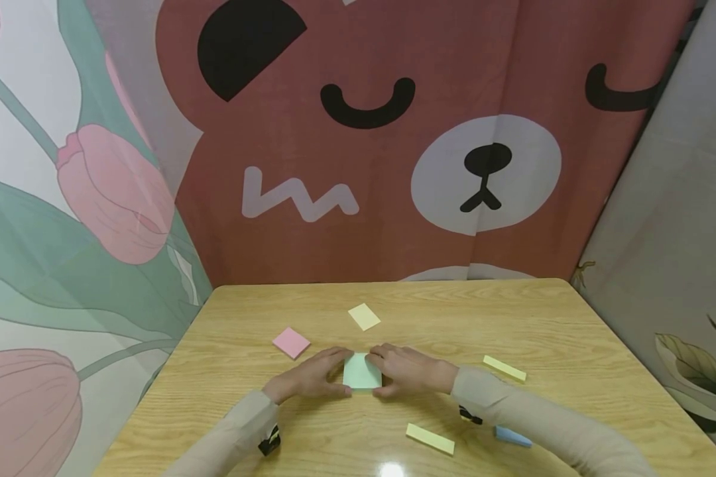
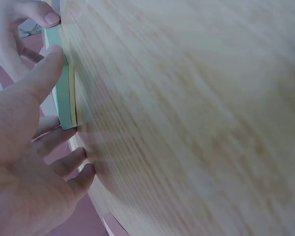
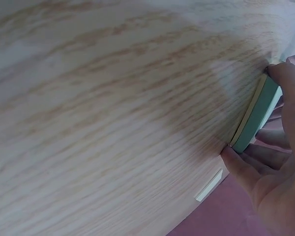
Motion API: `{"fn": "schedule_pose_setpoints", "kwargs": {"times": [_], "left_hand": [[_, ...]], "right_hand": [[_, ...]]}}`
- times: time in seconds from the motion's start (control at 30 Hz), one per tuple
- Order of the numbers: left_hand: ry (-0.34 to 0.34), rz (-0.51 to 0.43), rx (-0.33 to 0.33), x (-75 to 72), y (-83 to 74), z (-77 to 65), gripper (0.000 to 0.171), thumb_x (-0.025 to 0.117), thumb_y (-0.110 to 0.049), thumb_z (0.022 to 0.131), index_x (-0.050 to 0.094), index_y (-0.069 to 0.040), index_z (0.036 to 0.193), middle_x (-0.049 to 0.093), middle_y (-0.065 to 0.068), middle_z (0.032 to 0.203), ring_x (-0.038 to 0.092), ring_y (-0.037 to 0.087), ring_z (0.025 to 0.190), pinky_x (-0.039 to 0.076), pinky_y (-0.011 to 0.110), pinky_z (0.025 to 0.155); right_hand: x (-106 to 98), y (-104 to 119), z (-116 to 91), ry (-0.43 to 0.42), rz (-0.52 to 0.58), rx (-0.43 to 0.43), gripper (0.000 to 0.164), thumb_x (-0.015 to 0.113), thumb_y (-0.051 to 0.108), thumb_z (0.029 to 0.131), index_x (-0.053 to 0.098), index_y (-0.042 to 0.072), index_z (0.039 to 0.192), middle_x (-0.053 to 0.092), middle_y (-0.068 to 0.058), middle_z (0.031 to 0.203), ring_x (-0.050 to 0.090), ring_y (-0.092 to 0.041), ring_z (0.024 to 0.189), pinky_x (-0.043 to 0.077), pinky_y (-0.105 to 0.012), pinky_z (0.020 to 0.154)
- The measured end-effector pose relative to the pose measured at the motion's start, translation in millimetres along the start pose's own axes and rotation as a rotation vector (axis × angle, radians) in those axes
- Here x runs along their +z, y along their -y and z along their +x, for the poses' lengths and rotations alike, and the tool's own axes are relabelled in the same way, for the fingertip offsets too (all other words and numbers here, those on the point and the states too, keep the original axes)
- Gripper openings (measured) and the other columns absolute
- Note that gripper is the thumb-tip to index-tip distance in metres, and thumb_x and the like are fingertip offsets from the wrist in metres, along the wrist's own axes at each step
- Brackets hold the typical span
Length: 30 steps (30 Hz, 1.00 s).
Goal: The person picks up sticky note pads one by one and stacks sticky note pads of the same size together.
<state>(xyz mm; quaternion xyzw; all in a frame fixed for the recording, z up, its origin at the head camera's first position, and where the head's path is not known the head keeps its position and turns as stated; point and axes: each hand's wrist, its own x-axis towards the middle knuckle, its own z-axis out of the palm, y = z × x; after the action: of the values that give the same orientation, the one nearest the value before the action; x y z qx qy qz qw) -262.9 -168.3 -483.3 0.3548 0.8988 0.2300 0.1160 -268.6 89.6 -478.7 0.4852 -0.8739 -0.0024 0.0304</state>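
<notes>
A pale green sticky note pad (image 1: 362,372) lies near the middle of the wooden table, between both hands. In the left wrist view, a thin yellow pad (image 2: 73,93) shows directly beneath the green one. My left hand (image 1: 310,377) grips the stack's left side, thumb at the near corner and fingers toward the far one. Opposite it, my right hand (image 1: 408,370) holds the right side the same way. The right wrist view shows thumb and fingers at both ends of the green pad's edge (image 3: 258,115).
A pink sticky note pad (image 1: 291,342) lies to the left, and a pale yellow one (image 1: 364,317) farther back. Two narrow yellow pads (image 1: 504,368) (image 1: 430,438) and a blue pad (image 1: 512,436) lie around the right forearm. A bear-print curtain (image 1: 364,232) hangs behind the table.
</notes>
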Motion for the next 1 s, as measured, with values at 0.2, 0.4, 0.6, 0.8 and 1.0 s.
{"fn": "schedule_pose_setpoints", "kwargs": {"times": [0.2,0.4,0.6,0.8,1.0], "left_hand": [[-0.015,0.016,-0.01,0.7,-0.2,0.2,0.082,0.072,-0.043,0.09,0.037,0.003,0.148,0.039,0.021,0.15,0.038,0.037,0.137,0.035,0.053,0.108],[-0.019,0.027,-0.004,0.1,-2.2,0.1,0.081,0.072,-0.042,0.09,0.038,0.003,0.148,0.04,0.022,0.149,0.039,0.037,0.136,0.036,0.052,0.108],[-0.018,0.034,-0.007,-0.6,-2.8,0.5,0.081,0.073,-0.041,0.09,0.038,0.003,0.147,0.04,0.022,0.149,0.04,0.037,0.136,0.036,0.052,0.108],[-0.008,0.021,-0.013,-2.5,-4.3,1.2,0.082,0.073,-0.04,0.09,0.037,0.004,0.148,0.04,0.021,0.15,0.039,0.036,0.136,0.036,0.051,0.108],[-0.002,0.022,-0.018,-3.4,-5.4,1.0,0.084,0.074,-0.042,0.089,0.036,0.004,0.148,0.04,0.02,0.15,0.039,0.035,0.136,0.036,0.051,0.108]], "right_hand": [[-0.7,-0.7,-0.5,0.003,0.008,-0.002,0.066,0.065,0.051,0.093,0.052,0.003,0.135,0.055,-0.011,0.131,0.056,-0.018,0.111,0.053,-0.025,0.081],[0.8,-2.8,0.0,0.018,0.008,0.0,0.069,0.064,0.052,0.092,0.05,0.002,0.138,0.054,-0.011,0.133,0.055,-0.019,0.114,0.052,-0.027,0.085],[1.7,-4.7,-1.5,0.045,0.044,0.015,0.073,0.063,0.053,0.093,0.046,0.0,0.142,0.051,-0.013,0.139,0.051,-0.023,0.123,0.05,-0.032,0.093],[1.2,-6.2,-3.6,0.053,0.062,0.018,0.076,0.062,0.053,0.094,0.043,-0.001,0.144,0.049,-0.015,0.141,0.05,-0.026,0.126,0.048,-0.035,0.098],[-2.4,-6.5,-7.7,0.061,0.098,0.03,0.078,0.061,0.054,0.094,0.041,0.0,0.146,0.047,-0.016,0.144,0.048,-0.029,0.129,0.047,-0.039,0.1]]}}
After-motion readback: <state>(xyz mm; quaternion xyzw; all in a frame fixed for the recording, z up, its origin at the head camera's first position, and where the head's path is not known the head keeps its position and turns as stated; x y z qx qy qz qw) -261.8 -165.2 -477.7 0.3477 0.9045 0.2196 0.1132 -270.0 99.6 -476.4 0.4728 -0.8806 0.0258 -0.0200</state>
